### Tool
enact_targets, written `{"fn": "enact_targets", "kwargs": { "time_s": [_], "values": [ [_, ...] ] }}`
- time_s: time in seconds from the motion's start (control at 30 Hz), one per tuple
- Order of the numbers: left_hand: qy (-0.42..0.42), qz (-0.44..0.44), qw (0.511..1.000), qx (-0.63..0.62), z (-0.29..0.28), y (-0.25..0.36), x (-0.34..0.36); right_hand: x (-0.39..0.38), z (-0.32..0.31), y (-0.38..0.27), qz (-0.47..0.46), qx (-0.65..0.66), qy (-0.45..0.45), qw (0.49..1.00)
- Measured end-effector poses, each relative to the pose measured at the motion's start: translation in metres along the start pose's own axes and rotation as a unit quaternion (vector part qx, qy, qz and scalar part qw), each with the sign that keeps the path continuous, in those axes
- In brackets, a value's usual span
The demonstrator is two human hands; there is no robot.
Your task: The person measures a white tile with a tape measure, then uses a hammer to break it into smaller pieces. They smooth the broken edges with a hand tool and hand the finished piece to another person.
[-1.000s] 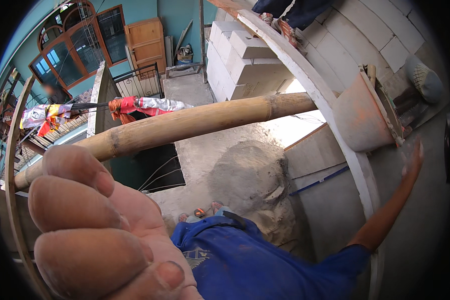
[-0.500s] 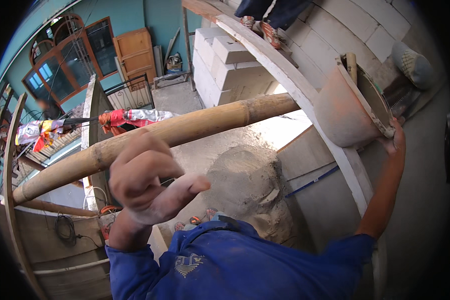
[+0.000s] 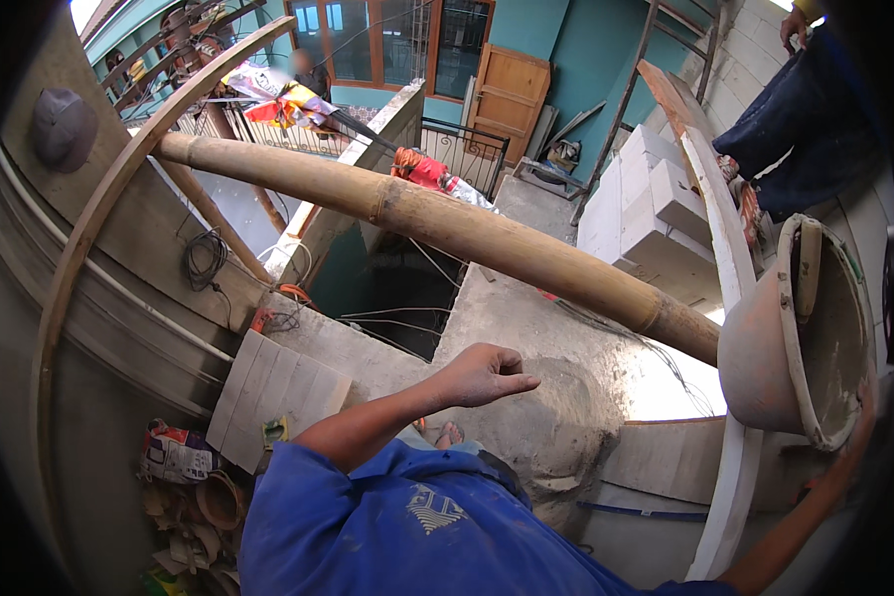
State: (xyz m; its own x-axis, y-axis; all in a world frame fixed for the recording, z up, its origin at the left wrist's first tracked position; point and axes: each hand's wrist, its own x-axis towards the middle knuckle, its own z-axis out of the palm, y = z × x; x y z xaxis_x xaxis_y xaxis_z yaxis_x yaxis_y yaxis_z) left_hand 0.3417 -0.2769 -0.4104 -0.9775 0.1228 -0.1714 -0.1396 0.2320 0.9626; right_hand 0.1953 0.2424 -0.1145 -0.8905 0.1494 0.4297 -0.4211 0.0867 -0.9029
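Note:
A mortar-smeared, pinkish-grey bucket [image 3: 755,363] is tilted on its side at the right, its mouth facing right. My right hand [image 3: 864,402] grips its lower rim, with the fingers partly hidden. Inside the rim leans a wooden handle [image 3: 810,268]; whatever it belongs to is hidden. The bucket is against the long white-edged board [image 3: 720,228]. In front of my chest, my left hand [image 3: 487,375] is closed, fingers curled and thumb lying alongside, with nothing visible in it. Under that hand is a grey heap of sand or mortar [image 3: 556,397].
A thick bamboo pole [image 3: 447,228] crosses ahead of me. White blocks [image 3: 646,204] are stacked beyond it, beside a co-worker's dark-trousered legs [image 3: 805,119]. Left lie grey planks [image 3: 273,397], a coiled cable [image 3: 206,258] and a curved wooden strip [image 3: 70,268]. A dark opening [image 3: 387,288] shows below the pole.
My view has swung left, so the scene sits further right. My left hand has dropped from near the pole toward my chest. The bucket is still in my right hand.

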Motion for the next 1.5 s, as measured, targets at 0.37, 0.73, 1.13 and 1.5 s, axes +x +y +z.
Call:
{"fn": "enact_targets", "kwargs": {
  "time_s": [0.37, 0.73, 1.13, 1.5],
  "values": [
    [0.146, -0.28, 0.945, 0.082, 0.027, -0.264, -0.172, -0.072, 0.243, -0.032, -0.021, 0.067, -0.265, 0.962],
    [0.477, -0.467, 0.744, -0.037, 0.1, -0.444, -0.473, -0.209, 0.402, 0.003, 0.063, 0.031, -0.569, 0.82],
    [0.626, -0.367, 0.569, -0.387, 0.204, -0.427, -0.525, -0.466, 0.507, 0.143, 0.193, 0.016, -0.647, 0.737],
    [0.63, 0.141, 0.44, -0.624, 0.175, -0.264, -0.468, -0.588, 0.522, 0.2, 0.216, 0.07, -0.784, 0.578]
  ]
}}
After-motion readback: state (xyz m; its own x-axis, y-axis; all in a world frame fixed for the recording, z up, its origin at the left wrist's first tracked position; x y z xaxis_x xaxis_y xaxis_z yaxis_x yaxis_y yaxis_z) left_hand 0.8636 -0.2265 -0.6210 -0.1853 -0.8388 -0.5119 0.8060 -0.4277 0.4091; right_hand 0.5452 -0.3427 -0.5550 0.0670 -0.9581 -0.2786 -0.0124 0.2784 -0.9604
